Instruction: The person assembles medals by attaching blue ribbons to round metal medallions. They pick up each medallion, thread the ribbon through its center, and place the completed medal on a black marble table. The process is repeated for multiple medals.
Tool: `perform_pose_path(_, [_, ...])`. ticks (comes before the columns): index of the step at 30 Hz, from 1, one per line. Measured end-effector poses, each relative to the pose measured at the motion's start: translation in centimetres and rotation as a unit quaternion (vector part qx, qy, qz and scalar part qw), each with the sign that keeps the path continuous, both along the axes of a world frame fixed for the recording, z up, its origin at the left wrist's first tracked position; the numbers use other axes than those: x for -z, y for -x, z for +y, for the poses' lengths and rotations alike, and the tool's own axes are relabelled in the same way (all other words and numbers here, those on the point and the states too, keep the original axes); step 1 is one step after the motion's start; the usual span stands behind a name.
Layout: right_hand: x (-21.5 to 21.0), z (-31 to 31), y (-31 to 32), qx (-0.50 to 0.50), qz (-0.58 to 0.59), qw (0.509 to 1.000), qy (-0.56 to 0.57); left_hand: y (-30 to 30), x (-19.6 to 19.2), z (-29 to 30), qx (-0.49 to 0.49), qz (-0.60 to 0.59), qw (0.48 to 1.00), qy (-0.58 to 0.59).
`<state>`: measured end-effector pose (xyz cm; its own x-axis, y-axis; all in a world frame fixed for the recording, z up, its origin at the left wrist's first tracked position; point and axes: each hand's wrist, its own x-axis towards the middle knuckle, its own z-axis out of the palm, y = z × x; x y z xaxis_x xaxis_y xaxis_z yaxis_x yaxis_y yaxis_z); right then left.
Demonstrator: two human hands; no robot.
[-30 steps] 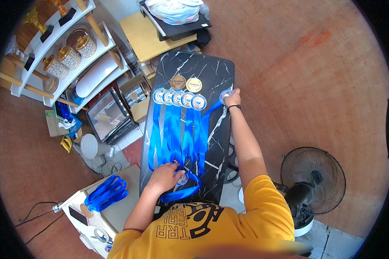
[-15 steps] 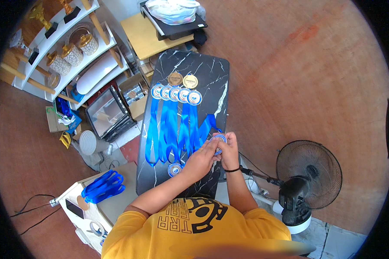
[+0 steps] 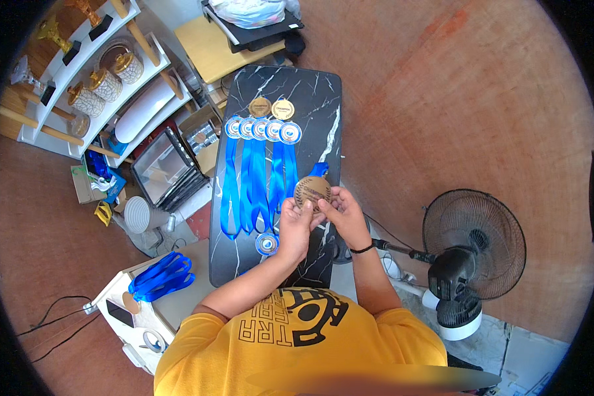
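Between both hands I hold a round bronze medal by its lower and right rim, its brown printed face up. My left hand grips its lower left with the thumb on the face, while my right hand pinches the lower right side. A blue ribbon runs from the medal's top. Beyond my hands lies a row of several white-and-blue medals, their blue ribbons stretched toward me. Behind that row rest a bronze medal and a gold medal. Another blue-and-white medal lies beside my left forearm.
The black marble-patterned table carries the medals. A pile of blue ribbons lies on a light cabinet at left, near a tape roll. A black fan stands at right. Shelves hold trophies and jars at far left.
The medal in my hands has turned over, from its blue-and-white face to its bronze face. My left hand has shifted from over the medal to its lower left edge.
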<state>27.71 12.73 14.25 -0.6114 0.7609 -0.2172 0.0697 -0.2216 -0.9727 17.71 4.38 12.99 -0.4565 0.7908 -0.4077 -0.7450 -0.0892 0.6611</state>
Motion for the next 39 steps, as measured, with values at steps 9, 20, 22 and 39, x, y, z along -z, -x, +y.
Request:
perform_pose_path(9, [-5.7, 1.8, -3.6, -0.095, -0.203, 0.967, -0.123, 5.0, -0.7, -1.1, 0.168, 0.612, 0.771, -0.047])
perform_pose_path(20, [-13.3, 10.2, -4.2, -0.060, -0.029, 0.990, -0.124, -1.8, 3.8, -1.7, 0.271, 0.255, 0.927, -0.042])
perform_pose_path(22, [-10.3, 14.1, -2.2, -0.034, 0.024, 0.997, -0.068, -2.5, 5.5, -2.2, 0.229, 0.258, 0.938, -0.041])
perform_pose_path(39, [22.2, 30.7, 16.0, 0.023, -0.223, 0.972, -0.074, -1.0, 16.2, 1.2, 0.180, 0.053, 0.968, 0.168])
